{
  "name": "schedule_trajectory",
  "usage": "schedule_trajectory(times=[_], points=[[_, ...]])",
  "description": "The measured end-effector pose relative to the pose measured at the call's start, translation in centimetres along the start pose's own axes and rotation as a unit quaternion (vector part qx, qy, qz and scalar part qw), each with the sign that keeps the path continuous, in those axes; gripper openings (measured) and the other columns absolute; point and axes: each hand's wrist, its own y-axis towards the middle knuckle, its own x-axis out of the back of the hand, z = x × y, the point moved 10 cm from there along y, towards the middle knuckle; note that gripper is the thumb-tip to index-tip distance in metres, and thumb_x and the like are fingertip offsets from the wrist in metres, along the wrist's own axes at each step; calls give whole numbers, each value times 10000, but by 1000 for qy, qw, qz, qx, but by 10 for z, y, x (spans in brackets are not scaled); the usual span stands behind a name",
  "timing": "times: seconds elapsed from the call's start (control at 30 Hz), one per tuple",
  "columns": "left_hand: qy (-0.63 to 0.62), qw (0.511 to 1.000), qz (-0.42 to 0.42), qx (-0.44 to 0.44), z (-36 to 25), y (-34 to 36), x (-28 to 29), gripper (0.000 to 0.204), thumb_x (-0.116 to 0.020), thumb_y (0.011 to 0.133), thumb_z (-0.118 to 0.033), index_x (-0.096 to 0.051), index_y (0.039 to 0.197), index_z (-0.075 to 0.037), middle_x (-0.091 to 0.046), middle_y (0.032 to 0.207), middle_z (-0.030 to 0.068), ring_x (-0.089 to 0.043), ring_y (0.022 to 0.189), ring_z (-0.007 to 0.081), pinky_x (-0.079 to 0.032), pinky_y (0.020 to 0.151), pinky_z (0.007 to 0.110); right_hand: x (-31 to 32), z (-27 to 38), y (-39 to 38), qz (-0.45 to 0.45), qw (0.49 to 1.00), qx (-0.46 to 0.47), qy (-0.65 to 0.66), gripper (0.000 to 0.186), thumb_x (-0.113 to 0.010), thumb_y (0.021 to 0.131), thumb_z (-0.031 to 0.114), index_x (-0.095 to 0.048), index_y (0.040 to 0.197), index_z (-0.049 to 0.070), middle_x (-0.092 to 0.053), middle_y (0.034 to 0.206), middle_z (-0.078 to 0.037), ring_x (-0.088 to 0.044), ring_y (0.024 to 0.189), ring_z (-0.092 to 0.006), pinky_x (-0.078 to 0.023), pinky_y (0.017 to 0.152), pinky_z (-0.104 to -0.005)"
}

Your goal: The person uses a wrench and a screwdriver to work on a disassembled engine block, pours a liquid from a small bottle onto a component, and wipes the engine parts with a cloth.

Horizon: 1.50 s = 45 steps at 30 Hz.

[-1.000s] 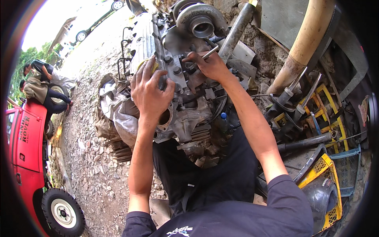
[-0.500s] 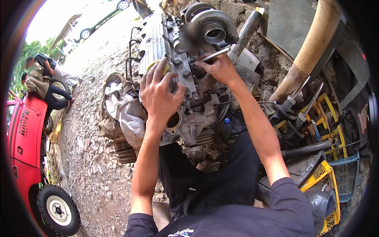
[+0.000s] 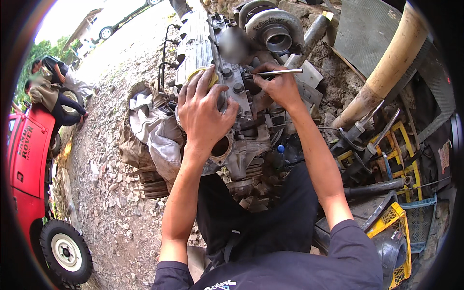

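Note:
A greasy engine (image 3: 241,145) with a ribbed metal cover (image 3: 193,46) stands before me, a turbocharger (image 3: 275,31) at its far right. My left hand (image 3: 207,108) lies on the engine's top, thumb apart. Its fingertips touch a round yellow-rimmed piece (image 3: 198,73) beside the ribbed cover; the hand hides most of that piece. Pinched in my right hand (image 3: 282,89) is a slim metal rod (image 3: 285,72), lying nearly level over the engine's right side. Its left end is among the fingers, near the bolt heads (image 3: 238,87); whether it touches the engine I cannot tell.
Dirty cloths (image 3: 154,125) hang at the engine's left. A thick bamboo pole (image 3: 386,67) leans at right, near yellow crates (image 3: 401,237) and metal parts. Beyond the gravel (image 3: 111,179) stand a red vehicle (image 3: 29,169) and two people (image 3: 50,87).
The rod has swung from a slant to nearly level in my right hand. My left hand stays over the yellow-rimmed piece. The whole view has shifted slightly.

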Motion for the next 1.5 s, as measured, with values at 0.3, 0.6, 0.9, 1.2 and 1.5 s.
schedule_trajectory(times=[0.3, 0.6, 0.9, 1.2, 1.5], points=[[-2, 1000, 6, 3, -2, 1, 1, 219, -690, 736, -242, -757, 912, -129, -621, 1376, 88, -538, 1300, 293, -376, 1118, 432, -4, 8, 2, 1, 999, 18, -34, 174, -721, 819, 177, -743, 904, 26, -727, 833, -161, -713, 803, -328, -542, 745, -389], [20, 1000, 19, 8, -1, 2, 0, 212, -700, 752, -240, -758, 940, -160, -612, 1396, 70, -544, 1305, 285, -392, 1104, 421, -16, 5, 13, 107, 993, 40, -12, 164, -737, 824, 138, -752, 934, 17, -756, 882, -111, -714, 812, -194, -541, 757, -324], [16, 1000, 4, 10, -2, 2, 0, 231, -683, 736, -248, -759, 909, -114, -626, 1365, 98, -533, 1309, 285, -375, 1117, 422, -12, -7, 12, 67, 997, 40, -6, 170, -747, 794, 201, -784, 914, 88, -751, 896, -128, -720, 872, -276, -551, 811, -361], [30, 999, 18, 6, -3, 1, 0, 234, -698, 753, -262, -760, 944, -141, -597, 1412, 91, -522, 1324, 292, -378, 1115, 427, -6, 2, 17, 35, 994, 79, -63, 143, -727, 809, 114, -782, 929, 56, -768, 925, -94, -732, 864, -204, -560, 811, -329], [31, 999, 23, 10, -9, 3, -6, 271, -692, 728, -252, -767, 946, -110, -587, 1415, 105, -497, 1339, 286, -335, 1151, 442, -8, -7, -2, 106, 993, 47, -11, 138, -728, 815, 131, -793, 933, 101, -760, 899, -107, -719, 892, -259, -558, 831, -356]])
